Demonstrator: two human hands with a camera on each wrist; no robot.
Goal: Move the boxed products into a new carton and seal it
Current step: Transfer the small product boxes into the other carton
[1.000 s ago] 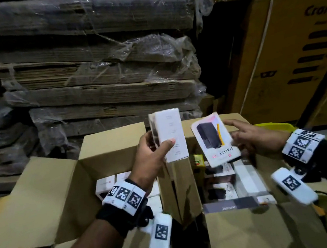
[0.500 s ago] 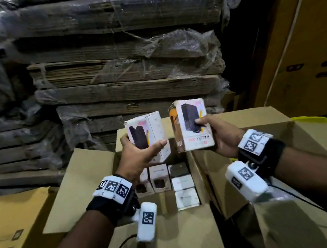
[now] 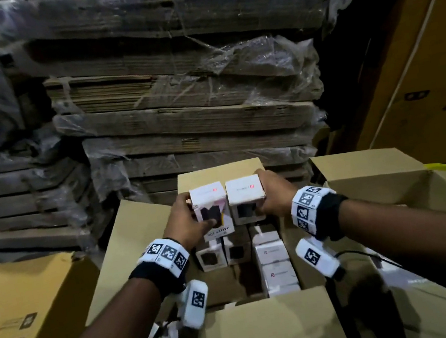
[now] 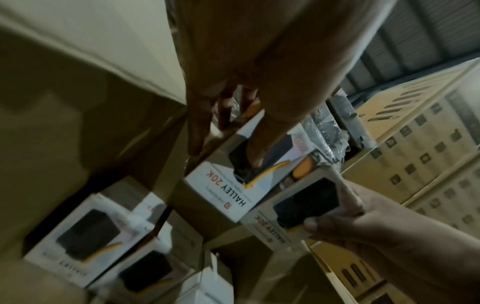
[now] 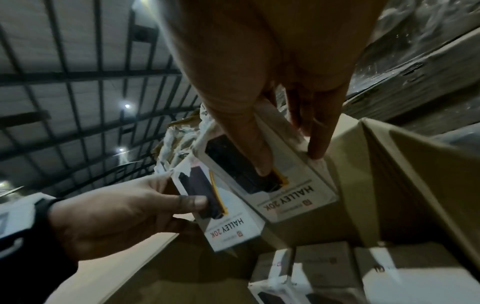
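Note:
My left hand grips a white "HALLEY 20K" product box. My right hand grips a second, identical box. The two boxes are upright and side by side, just above the far end of an open brown carton. Several more white boxes stand in rows inside it. In the left wrist view my thumb lies across the front of the left box, with the right box beside it. The right wrist view shows the right box pinched between thumb and fingers, next to the left box.
A second open carton stands to the right, and a closed printed carton to the left. Plastic-wrapped stacks of flattened cardboard rise right behind. Large brown cartons fill the back right. The near flap stands between my arms.
Both hands have carried their boxes from over the right carton to the middle carton. They have turned the boxes upright, brought them together and lowered them towards the rows inside.

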